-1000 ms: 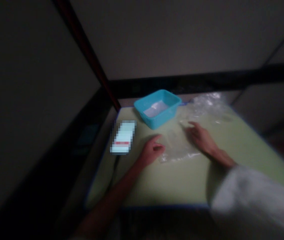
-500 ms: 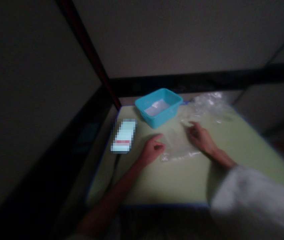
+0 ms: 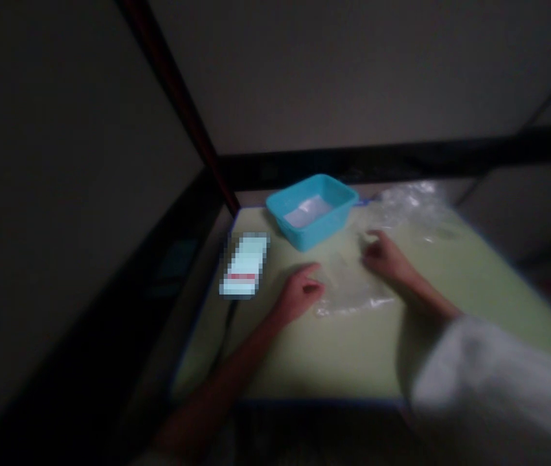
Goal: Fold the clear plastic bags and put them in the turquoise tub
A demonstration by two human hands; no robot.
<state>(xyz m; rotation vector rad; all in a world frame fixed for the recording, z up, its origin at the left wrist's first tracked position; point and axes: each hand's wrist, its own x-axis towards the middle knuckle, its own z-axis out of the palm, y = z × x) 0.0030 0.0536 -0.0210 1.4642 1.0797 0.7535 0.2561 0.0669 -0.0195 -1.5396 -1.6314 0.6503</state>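
Note:
A clear plastic bag (image 3: 355,288) lies flat on the pale yellow-green tabletop (image 3: 324,362) between my two hands. My left hand (image 3: 300,292) is at its left edge, thumb and fingers closed in a pinch on the film, the index finger stretched forward. At the upper right side of the bag, my right hand (image 3: 384,255) is curled with the fingers bent inward. Blur and dim light hide what its fingertips hold, if anything. A light, loose sleeve (image 3: 489,382) covers my right forearm.
Behind the bag stands a turquoise plastic basket (image 3: 311,226) with whitish, shiny contents (image 3: 308,210). Crumpled clear plastic (image 3: 414,204) is heaped at the back right. A lit, pixelated screen (image 3: 246,265) lies at left, a dark cord (image 3: 229,323) below it. Walls border the table.
The whole view has shifted slightly, so the table and its things sit a little further right. My right fingers look more curled in; the bag stays between my hands.

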